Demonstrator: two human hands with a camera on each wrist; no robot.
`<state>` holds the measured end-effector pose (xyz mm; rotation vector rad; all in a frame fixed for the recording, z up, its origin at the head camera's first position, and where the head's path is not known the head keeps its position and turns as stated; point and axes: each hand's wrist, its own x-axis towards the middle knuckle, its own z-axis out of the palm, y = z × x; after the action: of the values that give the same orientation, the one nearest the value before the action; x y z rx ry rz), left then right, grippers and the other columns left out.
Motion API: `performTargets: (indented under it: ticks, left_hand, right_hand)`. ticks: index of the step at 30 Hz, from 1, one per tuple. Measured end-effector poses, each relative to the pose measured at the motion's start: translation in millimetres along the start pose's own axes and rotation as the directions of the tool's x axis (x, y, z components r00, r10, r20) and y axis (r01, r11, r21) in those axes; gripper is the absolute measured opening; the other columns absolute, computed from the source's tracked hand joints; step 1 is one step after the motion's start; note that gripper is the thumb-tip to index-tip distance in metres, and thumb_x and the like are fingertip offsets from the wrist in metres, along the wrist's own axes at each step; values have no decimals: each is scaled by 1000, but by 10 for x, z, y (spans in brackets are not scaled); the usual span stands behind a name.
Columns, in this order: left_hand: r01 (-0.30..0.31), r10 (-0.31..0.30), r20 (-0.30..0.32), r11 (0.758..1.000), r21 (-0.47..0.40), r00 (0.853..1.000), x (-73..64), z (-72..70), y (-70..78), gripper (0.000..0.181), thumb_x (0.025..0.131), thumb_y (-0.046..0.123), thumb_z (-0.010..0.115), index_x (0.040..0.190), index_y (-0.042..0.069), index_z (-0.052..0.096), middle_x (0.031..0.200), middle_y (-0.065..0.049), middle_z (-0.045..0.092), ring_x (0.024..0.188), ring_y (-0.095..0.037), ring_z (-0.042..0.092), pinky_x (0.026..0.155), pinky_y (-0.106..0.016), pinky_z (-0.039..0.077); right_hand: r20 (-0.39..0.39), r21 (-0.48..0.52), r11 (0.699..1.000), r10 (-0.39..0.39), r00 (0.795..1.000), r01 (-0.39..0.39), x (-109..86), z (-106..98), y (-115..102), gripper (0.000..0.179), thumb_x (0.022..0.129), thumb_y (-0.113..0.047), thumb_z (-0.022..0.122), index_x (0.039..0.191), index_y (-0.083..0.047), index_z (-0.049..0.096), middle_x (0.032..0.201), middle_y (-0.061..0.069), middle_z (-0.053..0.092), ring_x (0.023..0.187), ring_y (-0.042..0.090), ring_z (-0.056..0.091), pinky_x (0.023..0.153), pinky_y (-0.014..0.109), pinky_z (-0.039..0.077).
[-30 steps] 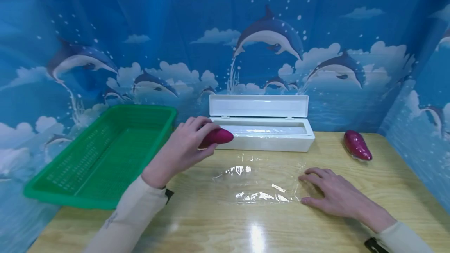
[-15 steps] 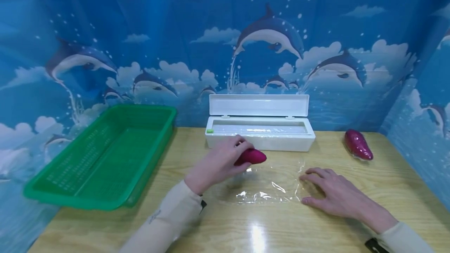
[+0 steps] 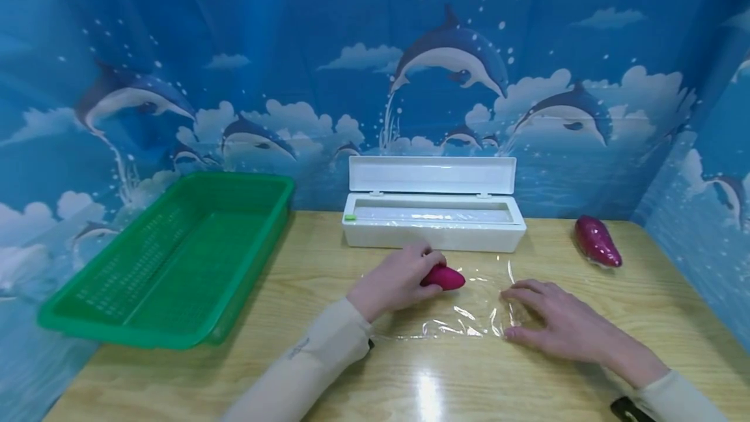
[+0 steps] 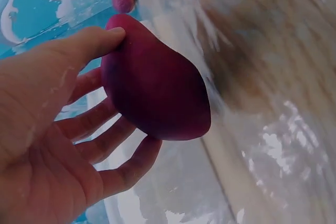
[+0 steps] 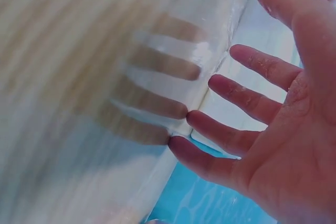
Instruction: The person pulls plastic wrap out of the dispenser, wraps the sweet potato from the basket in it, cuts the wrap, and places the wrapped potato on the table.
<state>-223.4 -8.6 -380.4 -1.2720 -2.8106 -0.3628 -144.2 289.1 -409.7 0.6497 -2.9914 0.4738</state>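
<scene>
My left hand (image 3: 394,285) grips a purple sweet potato (image 3: 448,278) low over a sheet of cling film (image 3: 463,325) spread on the table. In the left wrist view the thumb and fingertips hold the sweet potato (image 4: 155,85) by its sides, its skin bare. At the film's right edge, my right hand (image 3: 565,324) rests its fingertips with the fingers spread; the right wrist view shows those fingers (image 5: 226,132) nearly straight against the film-covered table. A second sweet potato (image 3: 597,241), shiny with film around it, lies at the back right.
Behind the film stands a white cling film dispenser (image 3: 433,238), lid (image 3: 432,174) raised, a green slider (image 3: 349,217) at its left end. A green plastic basket (image 3: 219,318) occupies the left of the table (image 3: 375,386). A dolphin-print backdrop (image 3: 328,31) closes off the back and right.
My left hand has carried the sweet potato right and toward me, from in front of the dispenser's left end down over the film. My right hand has stayed at the film's edge.
</scene>
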Motion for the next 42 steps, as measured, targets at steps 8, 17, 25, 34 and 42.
performTargets:
  ticks: [8,17,25,34,42]
  left_hand:
    - [-19,20,-2,999,35,1000,72,76,-3,44,96,36,71,135,16,63,125,-4,66,103,-13,63,90,-23,57]
    - [-19,13,-63,995,-94,998,-89,-147,-91,35,95,35,74,125,18,68,119,0,67,105,-14,63,90,-25,55]
    - [162,-106,269,967,-198,957,-561,-408,-290,25,86,27,82,107,19,72,106,3,67,96,-14,63,85,-26,54]
    - [207,-143,324,963,-174,935,-972,-268,-477,19,75,13,84,88,20,72,87,6,62,79,-6,53,71,-22,49]
    - [182,-134,236,963,-198,963,-1020,-207,-541,10,87,11,74,84,20,70,87,7,63,78,-6,56,72,-21,51]
  right_hand:
    - [-50,106,994,19,999,-14,-42,-164,50,54,87,-48,78,129,-17,67,126,6,70,113,36,67,92,60,55]
    - [-53,129,973,-186,981,191,-55,-122,132,24,80,-33,87,97,-28,72,95,-18,68,87,-2,63,72,27,57]
    - [23,102,970,-226,974,222,-44,-47,85,24,75,-30,89,85,-31,67,86,-24,59,78,-8,54,69,26,55]
    - [44,102,961,-261,964,256,-57,-37,52,16,78,-23,86,88,-28,76,88,-19,64,78,-6,57,69,26,57]
    - [28,38,962,-272,962,271,-77,-38,58,19,77,-11,84,88,-27,78,87,-18,66,78,-5,58,70,27,58]
